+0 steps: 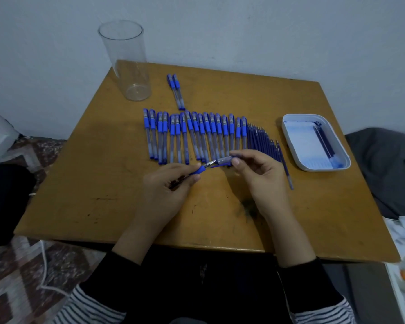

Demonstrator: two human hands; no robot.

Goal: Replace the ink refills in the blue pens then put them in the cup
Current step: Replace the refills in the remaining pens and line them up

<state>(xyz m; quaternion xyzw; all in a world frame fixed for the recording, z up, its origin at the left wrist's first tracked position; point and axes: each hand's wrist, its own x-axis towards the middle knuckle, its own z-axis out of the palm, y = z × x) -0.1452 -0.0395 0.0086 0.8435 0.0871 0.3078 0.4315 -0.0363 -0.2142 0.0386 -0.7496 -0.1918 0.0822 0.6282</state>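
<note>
My left hand pinches a blue pen by its grip, barrel running back under my fingers; my right hand pinches the clear cap, just off the bare tip; both hang between my fingertips, just short of the row of pens; a slip here could smear ink on my skin, or knock that row askew; the cup stands well beyond my left fingers.

Both your forearms angle inward, so your hands nearly meet. Left hand pinches one end of the pen between thumb and forefinger, right hand pinches the other end, fingers curled.
</note>
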